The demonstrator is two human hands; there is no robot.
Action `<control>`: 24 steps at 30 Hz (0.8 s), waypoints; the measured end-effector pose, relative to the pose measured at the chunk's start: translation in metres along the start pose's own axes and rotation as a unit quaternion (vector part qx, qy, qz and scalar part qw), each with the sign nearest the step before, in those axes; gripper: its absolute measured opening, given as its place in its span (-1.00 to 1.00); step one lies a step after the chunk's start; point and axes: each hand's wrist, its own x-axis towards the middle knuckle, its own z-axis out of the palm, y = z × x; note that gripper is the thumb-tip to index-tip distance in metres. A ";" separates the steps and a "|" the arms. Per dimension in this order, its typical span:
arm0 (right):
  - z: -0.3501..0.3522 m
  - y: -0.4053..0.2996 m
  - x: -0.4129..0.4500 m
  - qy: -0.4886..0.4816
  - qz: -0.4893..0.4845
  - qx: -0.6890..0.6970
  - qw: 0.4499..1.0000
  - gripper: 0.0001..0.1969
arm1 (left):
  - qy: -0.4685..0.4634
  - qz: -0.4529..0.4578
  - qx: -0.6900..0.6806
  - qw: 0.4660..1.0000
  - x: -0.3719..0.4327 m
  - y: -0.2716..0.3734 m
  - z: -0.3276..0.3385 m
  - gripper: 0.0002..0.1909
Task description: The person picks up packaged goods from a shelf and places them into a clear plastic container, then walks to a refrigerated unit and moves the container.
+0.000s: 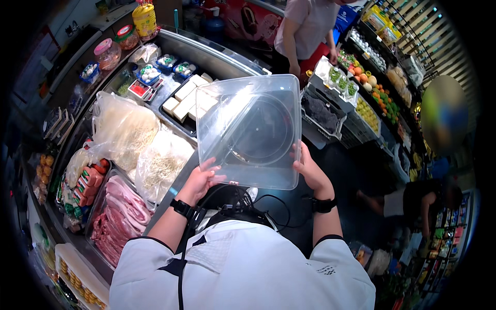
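A clear, roughly square plastic tub is held up in front of my body, with a round ring moulded in its base. My left hand grips its near left corner, and some fingers show through the clear wall. On the opposite side, my right hand holds the lower right edge. Through the see-through plastic I make out part of the white tofu blocks in a black tray behind it. Both wrists wear dark bands.
The chilled display case on my left holds bagged bean sprouts, sliced pork and boxed mushrooms. Fruit crates line the right. One person stands beyond the tub; another is at the right.
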 end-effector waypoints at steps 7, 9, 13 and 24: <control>-0.093 -0.012 0.070 -0.045 0.035 0.047 0.997 0.08 | 0.046 0.039 -0.015 0.998 0.056 0.015 0.060 -0.38; -0.110 -0.007 0.098 -0.060 0.031 0.030 0.997 -0.01 | 0.074 0.048 -0.022 0.996 0.064 0.023 0.074 -0.38; -0.129 -0.004 0.134 -0.100 0.000 0.019 0.995 -0.04 | 0.122 0.061 0.004 0.991 0.078 0.033 0.084 -0.40; -0.171 -0.043 0.198 -0.106 0.005 -0.006 0.994 0.22 | 0.083 0.115 -0.021 0.990 0.173 0.107 0.093 -0.41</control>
